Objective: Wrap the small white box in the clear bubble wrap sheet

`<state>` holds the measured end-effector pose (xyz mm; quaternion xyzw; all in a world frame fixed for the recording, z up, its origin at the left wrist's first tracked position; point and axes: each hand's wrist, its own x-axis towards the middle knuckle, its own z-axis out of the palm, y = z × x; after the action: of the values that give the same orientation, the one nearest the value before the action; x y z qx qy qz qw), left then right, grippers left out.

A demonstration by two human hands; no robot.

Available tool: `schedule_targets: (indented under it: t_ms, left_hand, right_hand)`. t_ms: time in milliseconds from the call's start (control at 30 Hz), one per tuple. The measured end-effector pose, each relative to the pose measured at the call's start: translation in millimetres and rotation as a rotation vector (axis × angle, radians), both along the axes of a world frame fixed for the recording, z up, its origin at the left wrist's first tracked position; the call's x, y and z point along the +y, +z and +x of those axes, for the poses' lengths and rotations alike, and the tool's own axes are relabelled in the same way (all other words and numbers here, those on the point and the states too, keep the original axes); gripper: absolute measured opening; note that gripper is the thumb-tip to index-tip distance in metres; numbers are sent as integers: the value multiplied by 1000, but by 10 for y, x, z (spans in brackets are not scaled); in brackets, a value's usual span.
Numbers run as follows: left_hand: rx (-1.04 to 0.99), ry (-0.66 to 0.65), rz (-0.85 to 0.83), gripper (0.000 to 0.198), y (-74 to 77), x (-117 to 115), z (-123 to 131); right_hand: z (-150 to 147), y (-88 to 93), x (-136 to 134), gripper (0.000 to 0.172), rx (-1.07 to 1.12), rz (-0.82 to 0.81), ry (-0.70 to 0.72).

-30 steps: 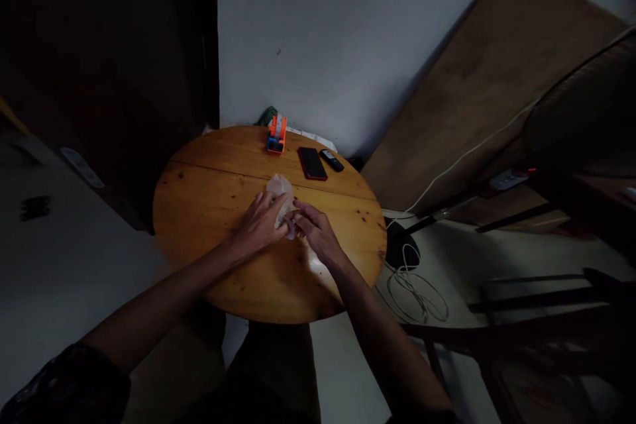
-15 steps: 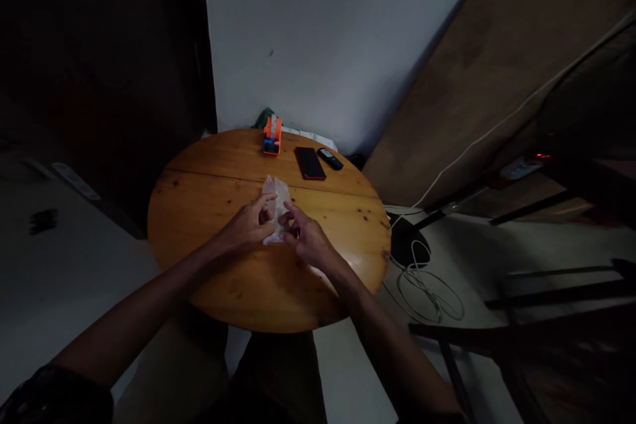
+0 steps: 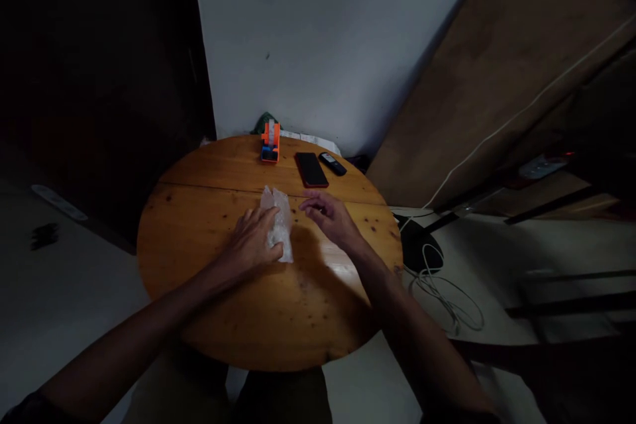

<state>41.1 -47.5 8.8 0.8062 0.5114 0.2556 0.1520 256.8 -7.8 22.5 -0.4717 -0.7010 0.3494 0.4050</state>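
A small crinkled clear plastic packet [image 3: 279, 225] lies near the middle of a round wooden table [image 3: 199, 238]. My left hand [image 3: 251, 243] lies flat on the packet's left side, fingers stretched out over it. My right hand [image 3: 328, 214] hovers just to the right of the packet, apart from it, fingers loosely curled and holding nothing that I can see.
At the table's far edge stand an orange tape dispenser [image 3: 270, 142], a dark phone [image 3: 311, 169] and a small black remote [image 3: 332, 163]. A white wall is behind. White cables [image 3: 442, 291] coil on the floor to the right, beside leaning brown boards [image 3: 497, 79].
My right hand let go of the packet and moved up and right, away from it. My left hand flattened onto the packet. The view shifted slightly.
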Motion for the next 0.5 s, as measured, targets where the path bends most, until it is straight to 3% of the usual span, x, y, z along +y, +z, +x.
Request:
schedule_targets:
  t_ms: [133,233,367,500]
  left_hand:
    - [-49,-36,-86,75,7,23,-2]
    - [-89,-12,-176,79,60,-13,19]
    - [-105,39,-306,83,171,-64,70]
    - [-105,45,-366,81,182,-80,111]
  right_hand:
    - [-110,-91,531,49,-105,5,-3]
    - [-226,-194,763,56,-146,-27,21]
    - [-244,-315,877,59,-75,-67,99]
    - [-181,-391,896,46,10,30,142]
